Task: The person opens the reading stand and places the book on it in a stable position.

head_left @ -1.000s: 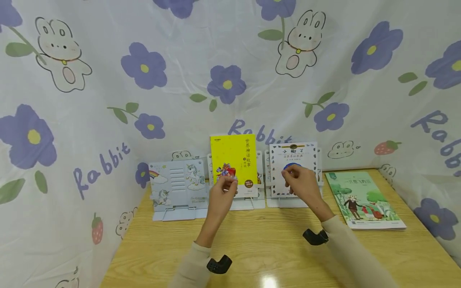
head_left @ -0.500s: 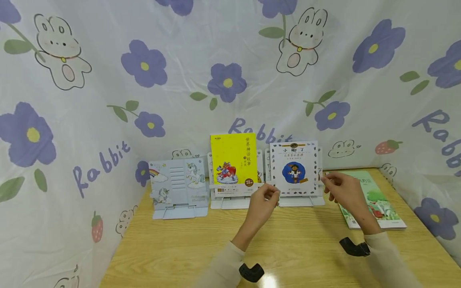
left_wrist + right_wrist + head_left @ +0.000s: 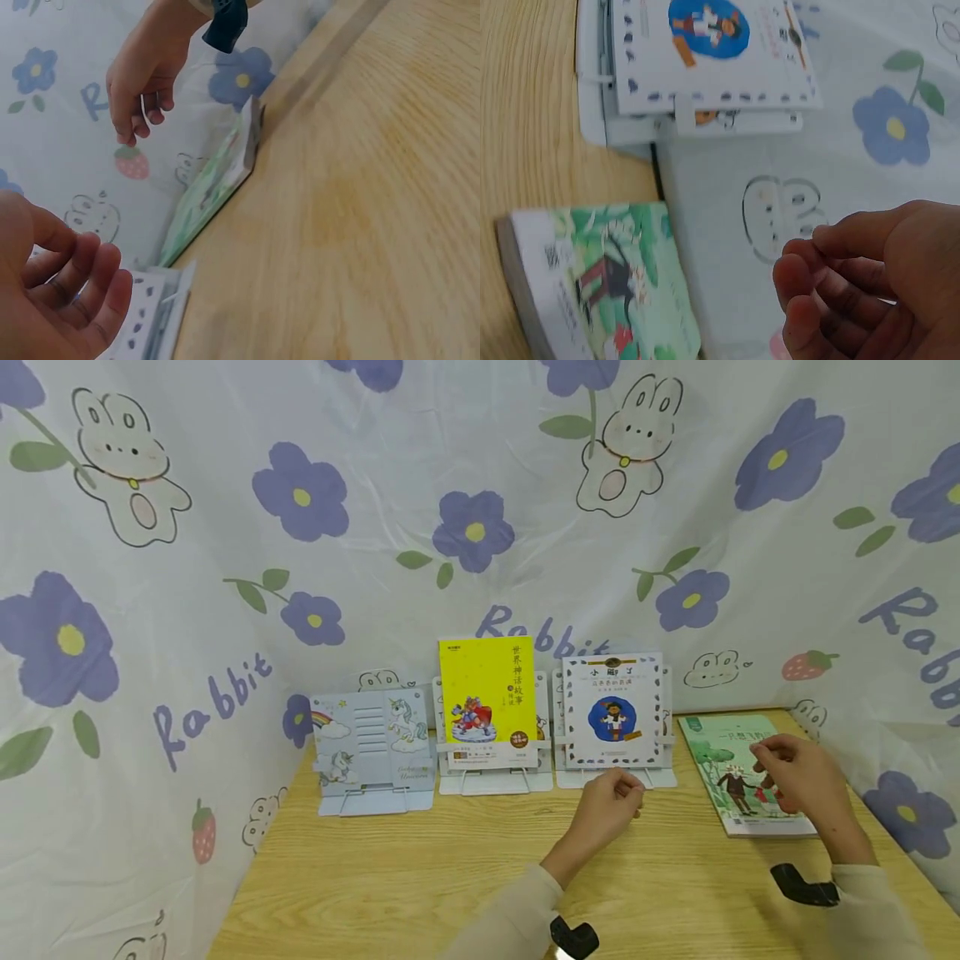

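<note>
My right hand (image 3: 806, 777) hovers over a green picture book (image 3: 723, 777) lying on the table and hides part of its right side. Its fingers are loosely bent, with nothing in them in the right wrist view. My left hand (image 3: 606, 806) is in the air before the stand that bears a white book (image 3: 613, 712) with a blue circle on its cover. Nothing shows between the loosely bent left fingers (image 3: 112, 289) either. A yellow book (image 3: 487, 681) leans upright on the middle bookstand (image 3: 495, 783).
A bookstand with unicorn pictures (image 3: 372, 747) stands at the left, with no book on it. Behind the wooden table (image 3: 390, 877) hangs a white curtain (image 3: 405, 452) printed with purple flowers and rabbits. The green book lies near the table's right edge.
Both hands have moved to the right and a little lower, from before the yellow and white books. The right hand is now over the green book; the books and stands have stayed put.
</note>
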The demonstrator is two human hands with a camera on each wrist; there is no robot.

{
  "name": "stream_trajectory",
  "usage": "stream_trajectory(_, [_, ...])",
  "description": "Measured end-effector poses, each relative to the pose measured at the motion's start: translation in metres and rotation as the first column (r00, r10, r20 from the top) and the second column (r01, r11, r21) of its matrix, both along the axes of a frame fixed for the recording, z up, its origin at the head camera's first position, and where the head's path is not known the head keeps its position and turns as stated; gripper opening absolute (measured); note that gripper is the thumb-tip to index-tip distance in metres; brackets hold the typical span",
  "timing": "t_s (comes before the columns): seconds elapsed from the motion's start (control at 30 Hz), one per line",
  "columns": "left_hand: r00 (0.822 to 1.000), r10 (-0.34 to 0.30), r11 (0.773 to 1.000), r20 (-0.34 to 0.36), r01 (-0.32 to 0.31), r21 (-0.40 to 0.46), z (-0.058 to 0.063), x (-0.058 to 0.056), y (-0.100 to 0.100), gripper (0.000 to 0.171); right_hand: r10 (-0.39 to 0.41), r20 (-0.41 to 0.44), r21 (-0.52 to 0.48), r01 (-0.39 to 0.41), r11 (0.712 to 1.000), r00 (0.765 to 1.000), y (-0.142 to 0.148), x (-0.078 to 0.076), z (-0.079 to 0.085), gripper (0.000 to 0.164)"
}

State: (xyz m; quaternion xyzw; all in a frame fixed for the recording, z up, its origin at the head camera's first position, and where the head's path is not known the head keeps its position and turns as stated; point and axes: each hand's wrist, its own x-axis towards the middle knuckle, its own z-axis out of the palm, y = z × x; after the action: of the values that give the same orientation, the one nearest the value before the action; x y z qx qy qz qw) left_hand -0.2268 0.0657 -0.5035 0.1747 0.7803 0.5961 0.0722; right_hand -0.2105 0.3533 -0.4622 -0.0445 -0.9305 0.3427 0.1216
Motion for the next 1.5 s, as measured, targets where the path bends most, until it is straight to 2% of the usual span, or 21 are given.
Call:
stream_trajectory(0.17, [0.995, -0.042, 0.998, 0.09, 0.038, 0.049, -0.006, 0.005, 0.022, 0.011, -0.06, 0.006, 0.045, 0.06, 0.997, 0.998, 0.026, 0.004, -0.013, 0.047])
stream_trajectory(0.3, [0.982, -0.08, 0.993, 0.169, 0.065, 0.094, -0.009, 0.009, 0.037, 0.013, -0.112, 0.002, 0.084, 0.112, 0.99, 0.994, 0.043, 0.007, -0.023, 0.043])
stream_trajectory(0.4, [0.973, -0.101, 0.991, 0.206, 0.08, 0.106, -0.009, 0.011, 0.047, 0.014, -0.144, 0.045, 0.122, 0.138, 0.983, 0.989, 0.054, 0.009, -0.027, 0.047])
stream_trajectory(0.53, [0.957, -0.109, 0.99, 0.269, 0.081, 0.113, -0.01, 0.014, 0.061, 0.012, -0.153, 0.145, 0.233, 0.117, 0.965, 0.977, 0.067, 0.01, -0.03, 0.06])
stream_trajectory(0.6, [0.946, -0.112, 0.99, 0.303, 0.079, 0.118, -0.011, 0.015, 0.066, 0.013, -0.147, 0.249, 0.28, 0.074, 0.957, 0.957, 0.074, 0.008, -0.034, 0.074])
stream_trajectory(0.67, [0.934, -0.112, 0.989, 0.338, 0.071, 0.13, -0.013, 0.016, 0.071, 0.017, -0.133, 0.361, 0.299, 0.021, 0.954, 0.923, 0.079, 0.007, -0.037, 0.089])
stream_trajectory(0.73, [0.926, -0.12, 0.987, 0.357, 0.074, 0.14, -0.015, 0.015, 0.075, 0.022, -0.122, 0.46, 0.287, -0.017, 0.958, 0.879, 0.082, 0.007, -0.04, 0.096])
stream_trajectory(0.8, [0.921, -0.129, 0.987, 0.367, 0.084, 0.137, -0.017, 0.016, 0.078, 0.029, -0.118, 0.509, 0.262, -0.023, 0.965, 0.853, 0.082, 0.009, -0.042, 0.092])
stream_trajectory(0.87, [0.916, -0.141, 0.986, 0.375, 0.097, 0.132, -0.019, 0.016, 0.08, 0.036, -0.128, 0.51, 0.248, -0.002, 0.969, 0.85, 0.08, 0.012, -0.043, 0.083])
stream_trajectory(0.97, [0.917, -0.15, 0.988, 0.368, 0.129, 0.081, -0.021, 0.017, 0.081, 0.043, -0.146, 0.498, 0.212, 0.044, 0.976, 0.855, 0.077, 0.014, -0.044, 0.071])
stream_trajectory(1.1, [0.914, -0.16, 0.987, 0.372, 0.15, 0.057, -0.023, 0.017, 0.082, 0.045, -0.146, 0.491, 0.173, 0.068, 0.983, 0.859, 0.076, 0.015, -0.045, 0.064])
stream_trajectory(1.23, [0.902, -0.197, 0.98, 0.384, 0.171, 0.1, -0.026, 0.017, 0.082, 0.046, -0.14, 0.519, 0.132, 0.082, 0.988, 0.843, 0.077, 0.015, -0.047, 0.062])
stream_trajectory(1.37, [0.899, -0.22, 0.975, 0.378, 0.21, 0.067, -0.027, 0.017, 0.082, 0.048, -0.105, 0.569, 0.064, 0.083, 0.994, 0.816, 0.078, 0.014, -0.049, 0.061])
stream_trajectory(1.5, [0.904, -0.213, 0.976, 0.37, 0.218, 0.029, -0.028, 0.019, 0.082, 0.047, -0.073, 0.621, 0.005, 0.089, 0.996, 0.781, 0.08, 0.014, -0.053, 0.06])
